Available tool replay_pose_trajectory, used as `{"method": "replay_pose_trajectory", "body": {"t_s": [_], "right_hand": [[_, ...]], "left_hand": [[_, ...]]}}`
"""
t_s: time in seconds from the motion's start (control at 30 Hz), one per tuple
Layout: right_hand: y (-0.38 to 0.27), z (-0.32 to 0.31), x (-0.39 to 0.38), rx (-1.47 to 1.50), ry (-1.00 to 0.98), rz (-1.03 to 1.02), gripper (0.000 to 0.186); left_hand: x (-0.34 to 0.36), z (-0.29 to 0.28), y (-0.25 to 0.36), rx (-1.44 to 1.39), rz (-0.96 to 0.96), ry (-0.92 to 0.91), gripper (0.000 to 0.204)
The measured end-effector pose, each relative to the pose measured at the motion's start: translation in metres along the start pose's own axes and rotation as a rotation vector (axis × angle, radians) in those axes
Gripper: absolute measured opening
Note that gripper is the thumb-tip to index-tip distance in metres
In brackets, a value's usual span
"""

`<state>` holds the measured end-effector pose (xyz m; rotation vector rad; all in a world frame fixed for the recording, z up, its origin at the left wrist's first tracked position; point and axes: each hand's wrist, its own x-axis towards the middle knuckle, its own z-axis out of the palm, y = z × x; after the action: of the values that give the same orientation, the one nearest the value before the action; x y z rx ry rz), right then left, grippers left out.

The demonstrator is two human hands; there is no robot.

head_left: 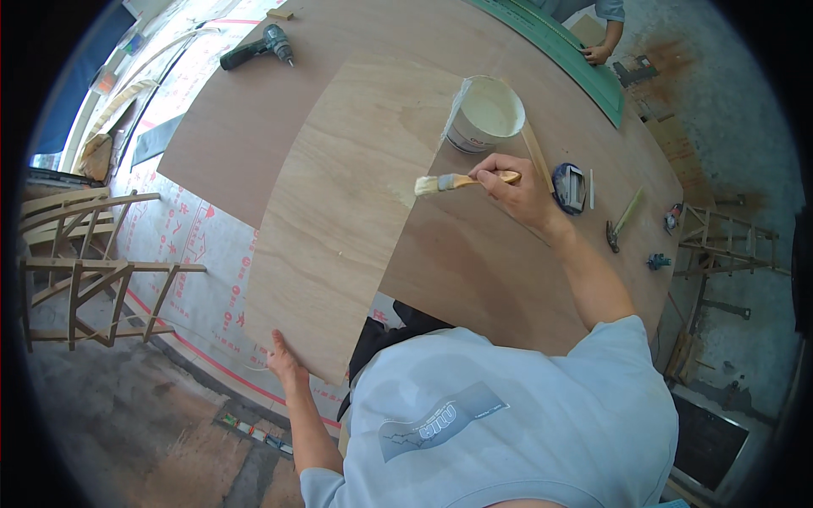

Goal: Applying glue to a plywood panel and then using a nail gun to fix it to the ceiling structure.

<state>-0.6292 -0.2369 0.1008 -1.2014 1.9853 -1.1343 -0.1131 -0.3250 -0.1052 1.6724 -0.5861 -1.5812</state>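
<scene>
My right hand [518, 188] is closed around the wooden handle of a paintbrush [447, 182], its pale, wet-looking bristles over the right edge of a light plywood sheet [334, 186]. A damp-looking, pale smear shows on the wood beside the bristles. My left hand [286, 360] grips the near left corner of this sheet, thumb on top and the other fingers mostly hidden beneath. Just beyond the brush stands a white bucket [461, 135] of whitish paste or glue, with drips down its side. The sheet lies across a larger brown board [483, 254] and overhangs its near edge.
A cordless drill [261, 49] lies far left on the board. To the right are a tape measure [569, 188], a hammer [625, 222] and small tools. Another person's hand [596, 55] touches a green panel [559, 51] at the far right. Wooden frames [102, 271] stand at left.
</scene>
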Motion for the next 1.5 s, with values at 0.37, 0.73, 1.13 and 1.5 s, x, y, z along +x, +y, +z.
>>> {"method": "replay_pose_trajectory", "body": {"t_s": [0.37, 0.73, 1.13, 1.5], "right_hand": [[0.057, -0.036, 0.085, -0.148, 0.549, -0.128, 0.026], [0.031, -0.048, 0.015, 0.02, 0.446, 0.0, 0.02], [0.105, -0.061, 0.119, -0.498, 0.394, -0.016, 0.025], [0.196, -0.084, 0.027, 1.515, 0.673, 0.307, 0.021]], "left_hand": [[0.006, 0.001, -0.004, 0.028, 0.051, 0.03, 0.065], [0.005, -0.001, 0.001, 0.006, -0.022, 0.01, 0.061], [0.0, 0.01, 0.018, -0.021, 0.002, 0.003, 0.065], [-0.017, 0.083, 0.042, -0.021, -0.01, -0.084, 0.063]]}}
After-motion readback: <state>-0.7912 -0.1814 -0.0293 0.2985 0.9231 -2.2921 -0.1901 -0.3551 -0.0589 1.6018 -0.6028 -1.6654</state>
